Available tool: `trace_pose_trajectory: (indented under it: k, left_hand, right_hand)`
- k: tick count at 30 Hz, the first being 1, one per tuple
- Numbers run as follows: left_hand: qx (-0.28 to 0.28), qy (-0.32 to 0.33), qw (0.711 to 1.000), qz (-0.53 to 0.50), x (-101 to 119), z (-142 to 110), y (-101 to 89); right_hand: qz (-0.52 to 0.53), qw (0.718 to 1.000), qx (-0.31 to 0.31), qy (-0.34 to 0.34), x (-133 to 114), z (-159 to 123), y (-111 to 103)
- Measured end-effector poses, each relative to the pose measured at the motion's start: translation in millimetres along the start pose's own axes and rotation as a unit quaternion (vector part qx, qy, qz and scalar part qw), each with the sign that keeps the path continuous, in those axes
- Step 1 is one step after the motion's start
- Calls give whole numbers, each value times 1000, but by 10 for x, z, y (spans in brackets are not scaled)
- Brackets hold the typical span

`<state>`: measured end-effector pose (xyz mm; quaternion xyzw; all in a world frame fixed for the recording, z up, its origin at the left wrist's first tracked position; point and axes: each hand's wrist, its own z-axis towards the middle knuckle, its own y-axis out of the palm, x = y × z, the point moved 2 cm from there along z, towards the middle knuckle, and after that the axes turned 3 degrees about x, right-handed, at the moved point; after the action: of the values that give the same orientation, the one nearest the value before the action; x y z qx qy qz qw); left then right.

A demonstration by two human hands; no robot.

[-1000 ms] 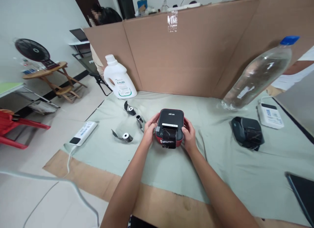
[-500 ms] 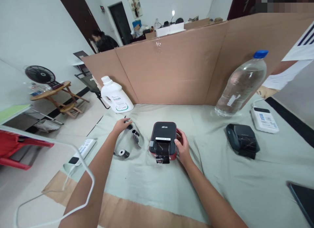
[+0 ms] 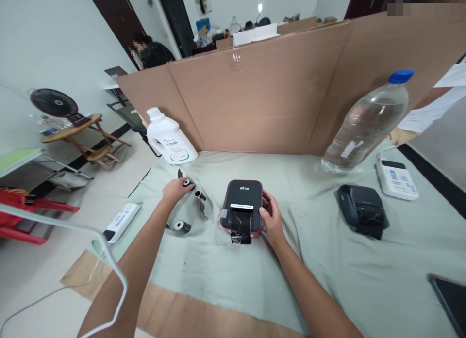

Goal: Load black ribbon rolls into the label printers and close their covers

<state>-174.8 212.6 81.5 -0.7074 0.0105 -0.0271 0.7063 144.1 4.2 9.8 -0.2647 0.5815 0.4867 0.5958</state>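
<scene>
My left hand [image 3: 174, 189] is closed round a small black paper roll [image 3: 187, 183], whose white end faces me; a dark strip sticks up behind the fingers. Two more black paper rolls lie on the cloth nearby: one partly unwound [image 3: 200, 197], the other [image 3: 182, 226] closer to me. My right hand [image 3: 271, 217] grips the right side of a black and red portable printer [image 3: 241, 195], thumb on its top edge. From the front of the printer hangs a black paper strip [image 3: 241, 229]. It rests flat on the cloth.
On the pale green cloth [image 3: 204, 265] stand a white jug [image 3: 171, 139] and a large water bottle [image 3: 367, 124] before a cardboard screen [image 3: 255, 95]. A second dark printer [image 3: 362, 211], white devices [image 3: 397, 179] and a dark tablet [image 3: 449, 299] lie around. A person [image 3: 155, 52] is beyond.
The fingers of my left hand have closed round the roll, and its white end now shows. My right hand stays on the printer. The view has shifted slightly.
</scene>
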Motion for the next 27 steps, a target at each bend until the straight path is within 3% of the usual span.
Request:
trace_pose_trajectory:
  k: [6, 11, 16, 19, 21, 23, 25, 27]
  left_hand:
    - [12, -19, 999, 26, -164, -364, -211]
    - [-36, 62, 996, 48, -363, -796, -214]
    - [10, 73, 997, 8, -504, -1009, -56]
    - [114, 55, 987, -100, -533, -1079, -121]
    - [194, 37, 960, -198, -439, -1161, -201]
    - [205, 30, 931, -301, -190, -1275, -210]
    - [113, 46, 906, -406, 211, -1405, -98]
    - [-17, 71, 853, -517, 669, -1543, 95]
  right_hand:
    - [6, 1000, -1, 16, -22, -4, 0]
    - [9, 1000, 11, 11, -81, -4, 23]
    - [-7, 1000, 23, -5, -72, 8, 31]
    - [-11, 1000, 24, -15, -76, 24, 55]
    - [-12, 999, 29, -19, -99, 29, 79]
    - [-11, 999, 40, -14, -124, 4, 84]
    - [-11, 999, 37, 2, -128, -73, 46]
    - [-15, 1000, 0, 24, -90, -205, -37]
